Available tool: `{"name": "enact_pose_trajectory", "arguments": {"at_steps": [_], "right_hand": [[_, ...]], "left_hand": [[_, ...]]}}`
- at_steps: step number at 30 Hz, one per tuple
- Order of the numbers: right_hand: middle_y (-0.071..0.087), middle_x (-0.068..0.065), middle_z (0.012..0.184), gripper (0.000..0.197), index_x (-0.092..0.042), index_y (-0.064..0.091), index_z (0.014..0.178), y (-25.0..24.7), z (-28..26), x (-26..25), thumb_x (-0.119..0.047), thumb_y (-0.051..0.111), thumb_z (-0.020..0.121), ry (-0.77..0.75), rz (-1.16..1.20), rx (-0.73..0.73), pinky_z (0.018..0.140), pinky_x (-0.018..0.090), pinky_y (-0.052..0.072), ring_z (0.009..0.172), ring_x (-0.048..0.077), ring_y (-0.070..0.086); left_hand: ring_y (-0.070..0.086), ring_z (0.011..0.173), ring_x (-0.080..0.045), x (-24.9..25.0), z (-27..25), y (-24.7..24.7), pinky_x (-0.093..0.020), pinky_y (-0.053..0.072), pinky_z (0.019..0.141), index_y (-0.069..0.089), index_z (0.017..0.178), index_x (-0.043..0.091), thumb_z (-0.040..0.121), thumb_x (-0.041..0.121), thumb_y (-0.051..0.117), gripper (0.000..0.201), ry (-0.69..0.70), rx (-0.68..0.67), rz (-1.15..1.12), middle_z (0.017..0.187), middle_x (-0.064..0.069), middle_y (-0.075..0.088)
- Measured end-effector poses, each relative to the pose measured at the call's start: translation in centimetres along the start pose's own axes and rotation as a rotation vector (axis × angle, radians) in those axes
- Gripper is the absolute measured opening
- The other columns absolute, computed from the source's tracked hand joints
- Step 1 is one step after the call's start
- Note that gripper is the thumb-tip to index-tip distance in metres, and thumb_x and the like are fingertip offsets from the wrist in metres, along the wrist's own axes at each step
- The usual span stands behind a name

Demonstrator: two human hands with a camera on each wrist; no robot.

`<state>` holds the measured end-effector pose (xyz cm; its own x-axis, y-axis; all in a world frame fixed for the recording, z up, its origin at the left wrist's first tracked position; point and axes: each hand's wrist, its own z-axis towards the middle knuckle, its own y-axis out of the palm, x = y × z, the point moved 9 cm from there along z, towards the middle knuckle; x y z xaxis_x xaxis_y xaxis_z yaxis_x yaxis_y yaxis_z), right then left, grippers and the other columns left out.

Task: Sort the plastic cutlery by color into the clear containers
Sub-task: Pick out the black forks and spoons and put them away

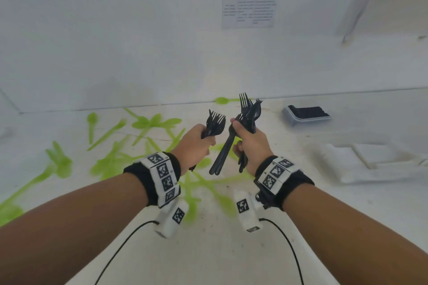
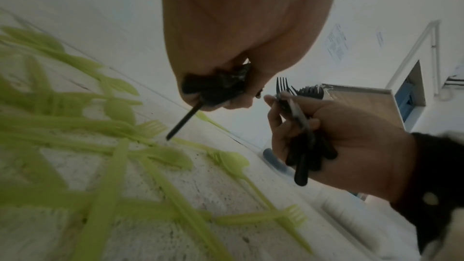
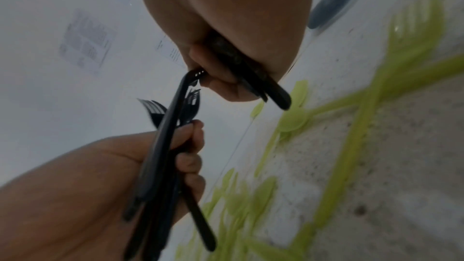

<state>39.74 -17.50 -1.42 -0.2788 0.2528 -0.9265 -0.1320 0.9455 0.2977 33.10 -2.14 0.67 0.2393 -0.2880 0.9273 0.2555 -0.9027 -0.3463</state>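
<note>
White speckled bench (image 1: pixel 208 250) meeting a plain white wall (image 1: pixel 115 30) along its far edge, under soft, even light. A printed paper sheet (image 1: pixel 250 4), its text too blurred to read, is fixed to the wall above the far edge. A pale frame (image 1: pixel 361 2) occupies the upper right corner, its nature indistinct.
</note>
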Motion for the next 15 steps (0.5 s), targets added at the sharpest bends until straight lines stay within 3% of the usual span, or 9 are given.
{"name": "enact_pose_trajectory", "arguments": {"at_steps": [3,6,10,15], "right_hand": [[0.056,0.009,0.085,0.013,-0.012,0.070,0.100,1.4,-0.8,0.2,-0.025,0.069,0.097,0.006,0.044,0.003,0.050,0.027,0.041,0.045,0.012,0.029],[0.052,0.008,0.077,0.015,-0.013,0.066,0.089,2.2,-1.5,0.9,-0.025,0.070,0.097,0.018,0.015,0.017,0.052,0.027,0.044,0.045,0.012,0.032],[0.067,0.008,0.089,0.016,-0.012,0.070,0.095,3.3,-2.1,1.7,-0.028,0.070,0.096,0.041,0.015,0.001,0.057,0.026,0.049,0.042,0.009,0.036],[0.070,0.006,0.090,0.016,-0.012,0.069,0.096,3.4,-2.1,2.2,-0.028,0.070,0.097,0.040,-0.005,0.020,0.059,0.027,0.049,0.042,0.009,0.035]], "left_hand": [[0.058,0.070,-0.017,0.0,0.3,-0.9,-0.030,0.050,0.069,0.060,0.110,0.004,0.094,0.014,0.067,0.020,0.058,0.044,-0.029,0.098,-0.009,0.067],[0.056,0.069,-0.016,0.3,0.0,-1.7,-0.028,0.047,0.068,0.065,0.106,0.001,0.091,0.013,0.071,0.020,0.090,0.066,-0.084,0.087,-0.004,0.066],[0.056,0.066,-0.013,0.6,-0.3,-2.0,-0.030,0.052,0.071,0.071,0.103,0.009,0.091,0.014,0.072,0.014,0.138,0.031,-0.083,0.087,-0.002,0.069],[0.058,0.061,-0.011,0.0,-0.5,-2.5,-0.025,0.051,0.066,0.066,0.098,0.013,0.098,0.015,0.064,0.003,0.129,0.023,-0.063,0.083,0.003,0.073]]}}
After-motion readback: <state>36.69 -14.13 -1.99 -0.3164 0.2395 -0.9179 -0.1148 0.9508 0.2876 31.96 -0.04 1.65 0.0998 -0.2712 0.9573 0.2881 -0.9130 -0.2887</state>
